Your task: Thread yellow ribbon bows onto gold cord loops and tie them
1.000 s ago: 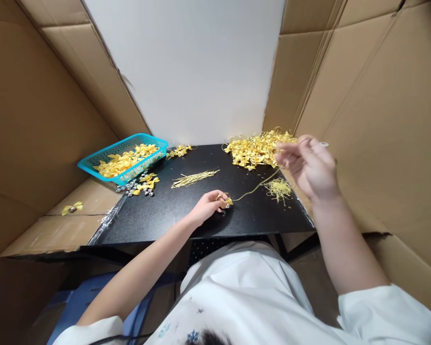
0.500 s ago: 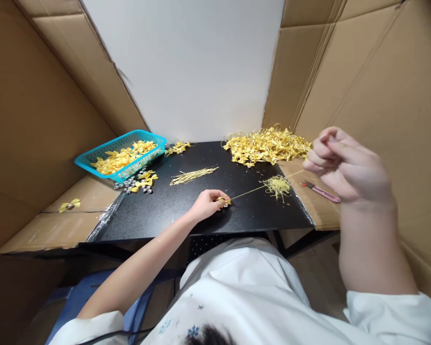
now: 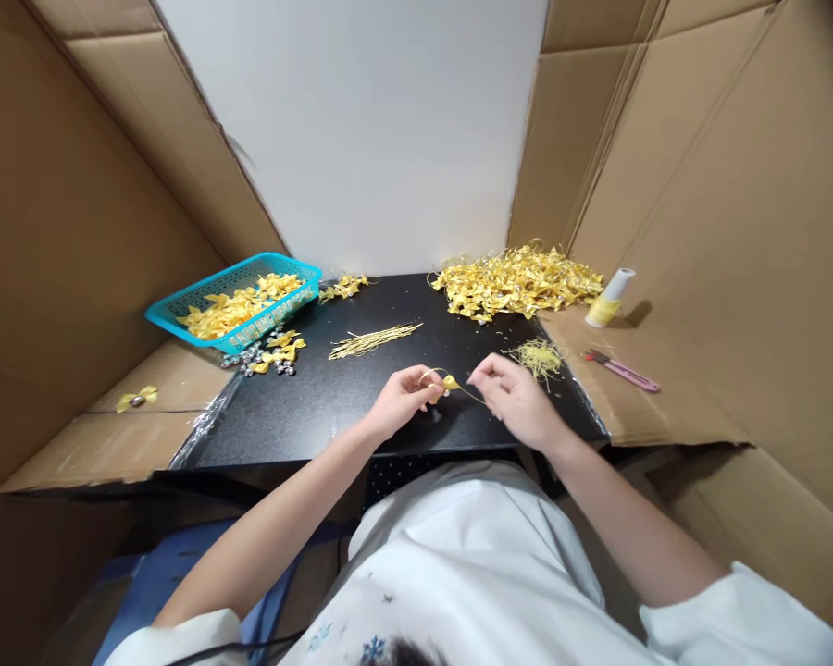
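Over the front of the black table (image 3: 333, 407) my left hand (image 3: 403, 400) pinches a small yellow ribbon bow (image 3: 450, 382). A thin gold thread (image 3: 473, 395) runs from the bow to my right hand (image 3: 517, 398), whose fingers are closed on it close beside the bow. Both hands hover just above the tabletop, a few centimetres apart.
A teal basket (image 3: 180, 310) of yellow bows sits at the back left, with bows and silver bells (image 3: 267, 353) beside it. Cut gold threads (image 3: 375, 340), a big bow pile (image 3: 517, 282), a thread tangle (image 3: 540, 356), a thread spool (image 3: 609, 298) and a pink cutter (image 3: 625, 372) lie around. Cardboard walls enclose both sides.
My right hand has come down from high at the right, where it drew the thread taut, to right beside the bow. My left hand stayed put, lifting the bow slightly.
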`<state>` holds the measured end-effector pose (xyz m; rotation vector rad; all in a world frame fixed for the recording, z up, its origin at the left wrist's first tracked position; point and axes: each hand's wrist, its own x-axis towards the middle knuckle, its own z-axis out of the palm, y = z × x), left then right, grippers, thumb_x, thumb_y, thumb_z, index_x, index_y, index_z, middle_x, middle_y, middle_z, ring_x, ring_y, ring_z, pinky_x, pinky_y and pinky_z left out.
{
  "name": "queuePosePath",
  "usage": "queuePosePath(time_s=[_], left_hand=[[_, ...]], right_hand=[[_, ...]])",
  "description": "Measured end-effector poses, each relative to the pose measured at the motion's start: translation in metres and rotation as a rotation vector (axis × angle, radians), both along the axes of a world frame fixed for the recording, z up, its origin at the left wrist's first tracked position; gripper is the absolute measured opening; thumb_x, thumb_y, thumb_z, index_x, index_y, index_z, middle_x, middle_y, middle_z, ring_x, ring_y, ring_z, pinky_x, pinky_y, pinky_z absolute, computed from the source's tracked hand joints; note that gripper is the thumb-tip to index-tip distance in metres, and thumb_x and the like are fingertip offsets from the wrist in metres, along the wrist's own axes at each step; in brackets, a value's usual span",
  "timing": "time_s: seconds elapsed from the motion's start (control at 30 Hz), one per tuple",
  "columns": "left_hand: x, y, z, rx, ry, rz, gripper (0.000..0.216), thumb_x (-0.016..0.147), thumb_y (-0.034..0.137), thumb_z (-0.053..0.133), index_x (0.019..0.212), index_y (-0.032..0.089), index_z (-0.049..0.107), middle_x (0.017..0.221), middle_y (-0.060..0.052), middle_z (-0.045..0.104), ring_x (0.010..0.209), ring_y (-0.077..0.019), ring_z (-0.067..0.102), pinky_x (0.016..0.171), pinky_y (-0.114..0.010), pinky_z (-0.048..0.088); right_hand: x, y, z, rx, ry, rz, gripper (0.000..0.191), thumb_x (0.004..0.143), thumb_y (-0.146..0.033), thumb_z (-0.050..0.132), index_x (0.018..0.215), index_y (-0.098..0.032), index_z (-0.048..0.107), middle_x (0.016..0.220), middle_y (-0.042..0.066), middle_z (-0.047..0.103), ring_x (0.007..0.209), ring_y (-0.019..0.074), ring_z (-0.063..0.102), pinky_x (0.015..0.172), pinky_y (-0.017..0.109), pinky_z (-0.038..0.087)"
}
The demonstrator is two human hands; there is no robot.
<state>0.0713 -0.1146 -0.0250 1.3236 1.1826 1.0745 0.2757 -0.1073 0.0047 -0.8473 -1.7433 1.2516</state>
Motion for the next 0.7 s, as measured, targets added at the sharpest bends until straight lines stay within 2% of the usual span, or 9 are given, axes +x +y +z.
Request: queuePosePath(time_s=[0.07, 0.17, 0.3, 0.47, 0.7], left_hand=[[0.004, -0.006, 0.004, -0.010, -0.042, 0.000, 0.025, 0.070, 0.035, 0.074, 0.082, 0.015, 0.066, 0.068, 0.000, 0.063, 0.059, -0.0092, 0.054, 0.054, -0.020, 0.041], [0.010, -0.015, 0.009, -0.031, -0.107, 0.009, 0.029, 0.067, 0.034, 0.078, 0.086, 0.014, 0.068, 0.073, -0.002, 0.065, 0.064, -0.0104, 0.057, 0.059, -0.022, 0.044], [0.014, -0.019, 0.011, -0.046, -0.183, 0.035, 0.031, 0.060, 0.030, 0.083, 0.082, 0.014, 0.068, 0.077, -0.002, 0.068, 0.068, -0.0117, 0.060, 0.067, -0.025, 0.048], [0.015, -0.019, 0.009, -0.042, -0.191, 0.058, 0.031, 0.059, 0.031, 0.083, 0.079, 0.015, 0.066, 0.077, -0.002, 0.069, 0.070, -0.0128, 0.062, 0.072, -0.027, 0.049], [0.016, -0.021, 0.008, -0.036, -0.193, 0.060, 0.030, 0.060, 0.032, 0.083, 0.076, 0.015, 0.064, 0.072, -0.001, 0.067, 0.066, -0.0116, 0.060, 0.068, -0.025, 0.048]], right_hand=[[-0.014, -0.004, -0.020, 0.074, -0.088, -0.072, 0.026, 0.093, -0.043, 0.047, 0.082, -0.020, 0.051, 0.054, -0.006, 0.043, 0.046, 0.0081, 0.039, 0.046, 0.021, 0.029], [-0.022, -0.009, -0.033, 0.150, -0.130, -0.105, 0.020, 0.095, -0.034, 0.038, 0.089, -0.020, 0.050, 0.065, -0.003, 0.052, 0.055, 0.0101, 0.045, 0.054, 0.023, 0.035], [-0.022, -0.017, -0.033, 0.176, -0.148, -0.100, 0.010, 0.093, -0.028, 0.038, 0.097, -0.020, 0.044, 0.067, -0.002, 0.058, 0.058, 0.0123, 0.051, 0.060, 0.025, 0.039], [-0.022, -0.021, -0.037, 0.152, -0.159, -0.105, 0.007, 0.093, -0.027, 0.041, 0.088, -0.022, 0.043, 0.063, -0.003, 0.062, 0.059, 0.0136, 0.058, 0.067, 0.026, 0.043], [-0.022, -0.023, -0.041, 0.105, -0.131, -0.127, 0.015, 0.092, -0.032, 0.044, 0.081, -0.022, 0.045, 0.055, -0.005, 0.059, 0.050, 0.0120, 0.054, 0.060, 0.024, 0.041]])
